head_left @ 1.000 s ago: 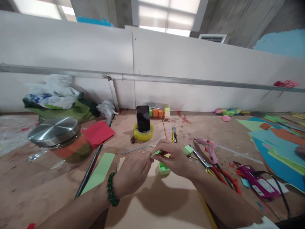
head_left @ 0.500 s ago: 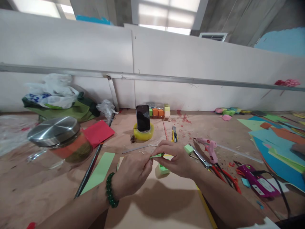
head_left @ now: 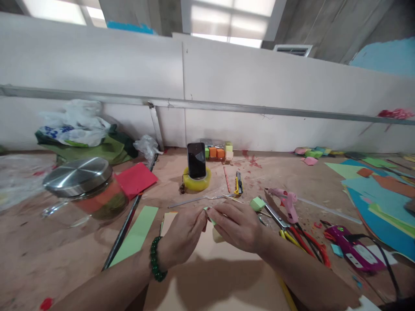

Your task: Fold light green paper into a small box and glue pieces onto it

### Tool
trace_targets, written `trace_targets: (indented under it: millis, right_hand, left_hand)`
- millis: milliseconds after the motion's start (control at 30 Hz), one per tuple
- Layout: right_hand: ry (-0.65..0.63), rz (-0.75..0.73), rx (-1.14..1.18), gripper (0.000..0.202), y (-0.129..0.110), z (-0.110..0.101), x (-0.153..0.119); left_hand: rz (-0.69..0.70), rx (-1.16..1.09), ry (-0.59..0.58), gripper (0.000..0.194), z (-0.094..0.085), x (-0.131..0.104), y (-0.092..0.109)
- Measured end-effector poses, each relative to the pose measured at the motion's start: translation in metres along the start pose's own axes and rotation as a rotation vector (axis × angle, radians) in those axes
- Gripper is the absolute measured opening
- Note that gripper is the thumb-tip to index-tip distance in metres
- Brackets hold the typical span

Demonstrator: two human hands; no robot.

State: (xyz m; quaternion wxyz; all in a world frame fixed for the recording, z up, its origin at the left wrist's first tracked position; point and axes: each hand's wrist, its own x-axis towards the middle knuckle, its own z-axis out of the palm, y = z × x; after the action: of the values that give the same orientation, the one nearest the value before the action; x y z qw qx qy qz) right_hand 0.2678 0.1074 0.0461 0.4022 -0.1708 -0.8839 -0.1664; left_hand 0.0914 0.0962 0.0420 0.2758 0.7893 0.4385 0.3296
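Observation:
Between the fingertips of both hands is a small piece of light green paper (head_left: 212, 219), mostly hidden by the fingers. My left hand (head_left: 181, 235), with a green bead bracelet (head_left: 157, 259) at the wrist, pinches it from the left. On the other side my right hand (head_left: 238, 226) grips it with closed fingers. Both hands hover over a peach-coloured sheet (head_left: 214, 285) on the table. A green paper cube (head_left: 257, 204) sits just beyond the right hand, near scissors (head_left: 275, 211). A strip of light green paper (head_left: 136, 235) lies left of the left hand.
A phone (head_left: 196, 160) leans in a yellow tape roll (head_left: 196, 182), with a utility knife (head_left: 238, 183) beside it. A pink glue gun (head_left: 287, 201) and a purple device (head_left: 353, 248) lie right. A lidded glass jar (head_left: 94, 198) stands left; coloured paper (head_left: 372, 194) covers the far right.
Both hands have drawn closer together around the green paper. My right hand has turned over it, and the green block seen beneath that hand is now mostly covered. The view has shifted slightly.

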Motion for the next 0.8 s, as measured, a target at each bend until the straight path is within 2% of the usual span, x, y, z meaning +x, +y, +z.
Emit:
trace_targets:
  millis: [167, 300, 400, 633, 800]
  right_hand:
    - [0.088, -0.030, -0.013, 0.016, 0.001, 0.004, 0.000]
    - [0.103, -0.107, 0.017, 0.015, 0.003, 0.003, -0.001]
    - [0.080, -0.142, 0.007, 0.015, 0.004, 0.003, -0.001]
    - [0.014, -0.065, -0.100, 0.017, -0.003, 0.008, -0.002]
    - [0.005, -0.039, -0.121, 0.013, -0.006, 0.012, -0.004]
  left_hand:
    - [0.003, 0.005, 0.078, 0.036, 0.002, 0.001, 0.000]
    - [0.013, 0.007, 0.110, 0.036, 0.004, 0.000, -0.002]
    - [-0.016, -0.028, 0.106, 0.036, 0.006, 0.000, -0.004]
    - [-0.114, -0.278, 0.086, 0.036, 0.008, 0.003, -0.005]
    - [-0.087, -0.385, 0.034, 0.032, 0.008, -0.001, -0.006]
